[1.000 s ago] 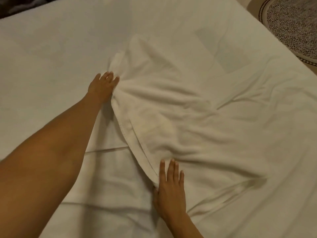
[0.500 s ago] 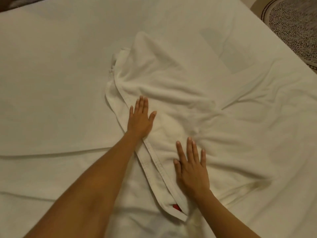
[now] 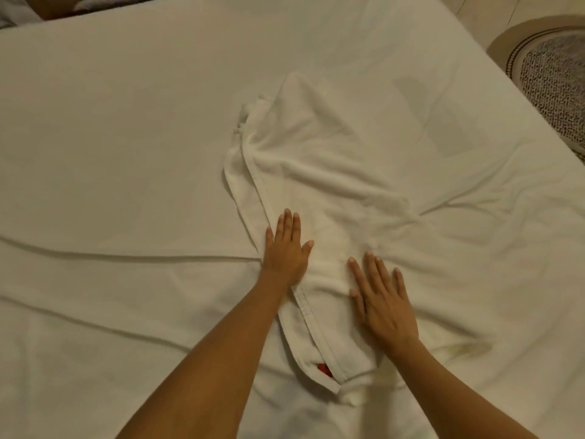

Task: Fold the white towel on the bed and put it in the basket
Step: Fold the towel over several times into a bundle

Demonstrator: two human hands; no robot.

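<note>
The white towel (image 3: 316, 172) lies rumpled and doubled over on the white bed (image 3: 126, 137), its hemmed edge running from upper left down to a corner with a small red tag (image 3: 324, 370). My left hand (image 3: 286, 248) rests flat on the towel beside that hem, fingers together and pointing away from me. My right hand (image 3: 380, 296) lies flat on the towel just to the right, fingers slightly spread. Neither hand grips anything. No basket is in view.
The bed sheet has long creases across the near left part. A round patterned rug (image 3: 557, 87) lies on the floor past the bed's right edge. Dark bedding or clothing shows at the top left corner (image 3: 38, 7).
My left hand let go of the towel's far edge and came down flat near the hem. My right hand moved up onto the towel. Both have since slid slightly toward me.
</note>
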